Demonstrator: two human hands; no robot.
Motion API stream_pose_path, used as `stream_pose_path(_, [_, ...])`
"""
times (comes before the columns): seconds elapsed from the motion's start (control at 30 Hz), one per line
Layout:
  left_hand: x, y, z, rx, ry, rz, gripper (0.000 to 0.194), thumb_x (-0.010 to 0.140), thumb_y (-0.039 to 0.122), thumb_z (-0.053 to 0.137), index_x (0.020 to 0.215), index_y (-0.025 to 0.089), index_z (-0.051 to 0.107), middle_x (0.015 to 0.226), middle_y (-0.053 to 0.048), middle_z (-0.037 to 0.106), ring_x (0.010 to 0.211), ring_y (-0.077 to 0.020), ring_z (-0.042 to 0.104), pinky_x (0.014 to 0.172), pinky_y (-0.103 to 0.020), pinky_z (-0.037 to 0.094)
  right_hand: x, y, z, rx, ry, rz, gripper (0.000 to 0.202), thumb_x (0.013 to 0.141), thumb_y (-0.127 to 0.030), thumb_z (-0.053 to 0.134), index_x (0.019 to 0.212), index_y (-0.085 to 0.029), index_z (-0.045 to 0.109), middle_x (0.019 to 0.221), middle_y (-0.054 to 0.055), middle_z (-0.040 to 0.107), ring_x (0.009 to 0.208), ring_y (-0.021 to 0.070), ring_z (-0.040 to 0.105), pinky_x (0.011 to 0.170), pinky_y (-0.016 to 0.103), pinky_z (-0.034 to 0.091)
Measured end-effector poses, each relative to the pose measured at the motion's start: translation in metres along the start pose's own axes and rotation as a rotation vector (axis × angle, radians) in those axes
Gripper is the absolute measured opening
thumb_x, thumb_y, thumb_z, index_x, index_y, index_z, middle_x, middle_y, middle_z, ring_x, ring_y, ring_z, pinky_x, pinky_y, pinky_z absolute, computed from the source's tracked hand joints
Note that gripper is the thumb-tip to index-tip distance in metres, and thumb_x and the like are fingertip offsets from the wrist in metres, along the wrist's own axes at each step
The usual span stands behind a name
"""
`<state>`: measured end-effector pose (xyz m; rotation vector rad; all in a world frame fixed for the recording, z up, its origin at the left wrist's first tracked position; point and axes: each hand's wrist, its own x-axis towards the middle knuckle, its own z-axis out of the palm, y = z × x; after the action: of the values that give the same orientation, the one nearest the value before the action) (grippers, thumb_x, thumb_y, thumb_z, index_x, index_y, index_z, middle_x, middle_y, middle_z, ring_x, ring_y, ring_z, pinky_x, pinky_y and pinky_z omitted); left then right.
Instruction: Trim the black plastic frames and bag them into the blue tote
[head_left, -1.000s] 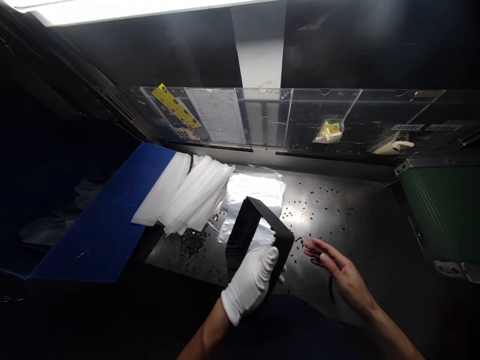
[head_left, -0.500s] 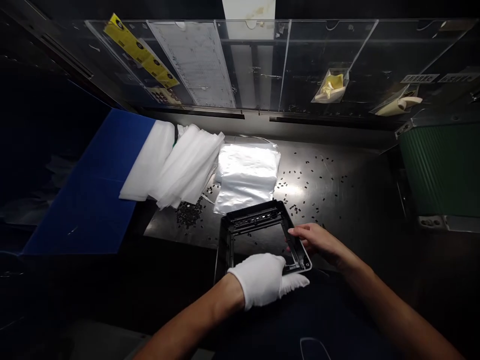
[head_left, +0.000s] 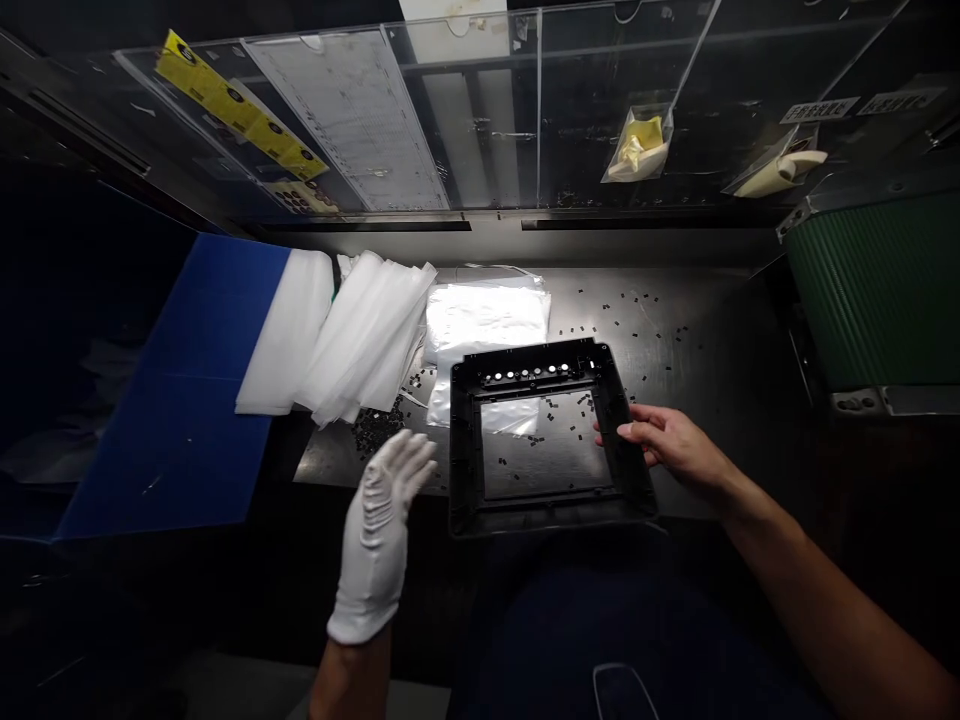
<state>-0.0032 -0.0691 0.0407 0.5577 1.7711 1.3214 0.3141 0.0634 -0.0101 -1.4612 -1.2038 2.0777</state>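
Observation:
A black rectangular frame (head_left: 465, 440) with an open middle is held over the front edge of the metal table. My bare right hand (head_left: 667, 440) grips its right side, thumb on the near face and fingertips showing through the opening. To the left of the frame, my left hand (head_left: 382, 530) in a white glove is raised with its fingers stretched out, touching nothing. Behind the frame lies a stack of shiny silvery sheets (head_left: 487, 310), partly covered by it.
White sleeves (head_left: 367, 340) lie beside a blue panel (head_left: 180, 400) at left. Small black pieces (head_left: 379, 430) are heaped and scattered on the metal table (head_left: 697, 300). A green ribbed belt (head_left: 885, 290) stands at right, clear pockets (head_left: 480, 130) behind.
My left hand has let go of the frame and moved left, fingers now spread. The frame, still in my right hand, has swung round and risen slightly. The view has shifted a little.

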Motion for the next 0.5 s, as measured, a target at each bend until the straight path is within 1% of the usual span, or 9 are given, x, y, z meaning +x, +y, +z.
stream_pose_path(0.07, [-0.001,-0.014,0.003,-0.180,-0.182,-0.252,0.072,0.098,0.073,0.041,0.144,0.020,0.058,0.147,-0.016,0.061,0.136,-0.0321,0.059,0.119,-0.050,0.043,0.003,-0.004,-0.010,-0.015,-0.044,-0.028,0.040,0.089,-0.040,0.072,0.123,-0.020,0.075,0.124,0.011,0.075,0.111,0.0304,0.073,0.062,0.026,0.063])
stream_pose_path(0.1, [-0.002,-0.021,0.008,-0.256,-0.252,-0.337,0.075,0.097,0.075,0.041,0.143,0.018,0.059,0.147,-0.017,0.061,0.136,-0.0333,0.058,0.120,-0.051,0.042,0.004,-0.006,-0.013,-0.016,-0.060,-0.038,0.040,0.089,-0.040,0.072,0.124,-0.021,0.074,0.127,0.011,0.075,0.113,0.0311,0.073,0.062,0.026,0.063])
stream_pose_path(0.13, [-0.004,-0.027,0.014,-0.330,-0.298,-0.389,0.080,0.095,0.078,0.041,0.142,0.016,0.060,0.147,-0.019,0.061,0.137,-0.0350,0.058,0.120,-0.052,0.041,0.005,-0.008,-0.014,-0.007,-0.068,-0.044,0.041,0.089,-0.040,0.072,0.125,-0.021,0.074,0.129,0.012,0.074,0.114,0.0319,0.072,0.063,0.027,0.063])
stream_pose_path(0.17, [-0.007,-0.032,0.020,-0.410,-0.324,-0.410,0.086,0.093,0.082,0.039,0.141,0.014,0.061,0.146,-0.021,0.061,0.137,-0.0369,0.058,0.120,-0.054,0.040,0.006,-0.010,-0.014,0.008,-0.070,-0.043,0.042,0.089,-0.040,0.073,0.126,-0.021,0.073,0.131,0.012,0.073,0.115,0.0325,0.072,0.064,0.028,0.063])
stream_pose_path(0.23, [-0.014,-0.041,0.032,-0.584,-0.318,-0.396,0.098,0.087,0.089,0.035,0.141,0.012,0.062,0.147,-0.023,0.060,0.139,-0.0395,0.055,0.121,-0.056,0.039,0.005,-0.012,-0.009,0.044,-0.057,-0.037,0.042,0.089,-0.039,0.073,0.126,-0.020,0.072,0.133,0.013,0.072,0.116,0.0331,0.072,0.066,0.029,0.064])
stream_pose_path(0.3, [-0.022,-0.046,0.041,-0.711,-0.269,-0.367,0.101,0.083,0.093,0.035,0.141,0.015,0.063,0.149,-0.021,0.059,0.143,-0.0388,0.051,0.122,-0.056,0.038,0.002,-0.012,0.001,0.102,-0.032,-0.029,0.040,0.088,-0.039,0.074,0.122,-0.019,0.073,0.134,0.013,0.071,0.115,0.0333,0.073,0.068,0.031,0.065])
stream_pose_path(0.37, [-0.031,-0.046,0.049,-0.759,-0.202,-0.331,0.104,0.079,0.097,0.034,0.142,0.020,0.063,0.147,-0.018,0.062,0.146,-0.0380,0.047,0.120,-0.056,0.040,-0.002,-0.010,0.014,0.205,0.005,-0.028,0.037,0.087,-0.040,0.073,0.116,-0.018,0.074,0.133,0.013,0.072,0.115,0.0339,0.073,0.071,0.033,0.066])
stream_pose_path(0.43, [-0.040,-0.043,0.058,-0.755,-0.145,-0.314,0.106,0.075,0.100,0.032,0.142,0.025,0.063,0.144,-0.016,0.065,0.146,-0.0381,0.047,0.116,-0.057,0.045,-0.006,-0.007,0.030,0.317,0.053,-0.024,0.036,0.086,-0.041,0.073,0.113,-0.018,0.074,0.132,0.013,0.072,0.116,0.0343,0.073,0.071,0.034,0.067])
stream_pose_path(0.5, [-0.046,-0.037,0.069,-0.732,-0.106,-0.330,0.099,0.076,0.099,0.037,0.139,0.028,0.065,0.142,-0.014,0.066,0.144,-0.0379,0.050,0.111,-0.054,0.051,-0.009,-0.002,0.047,0.405,0.111,-0.030,0.036,0.085,-0.042,0.074,0.114,-0.020,0.073,0.132,0.012,0.072,0.118,0.0343,0.072,0.070,0.034,0.067])
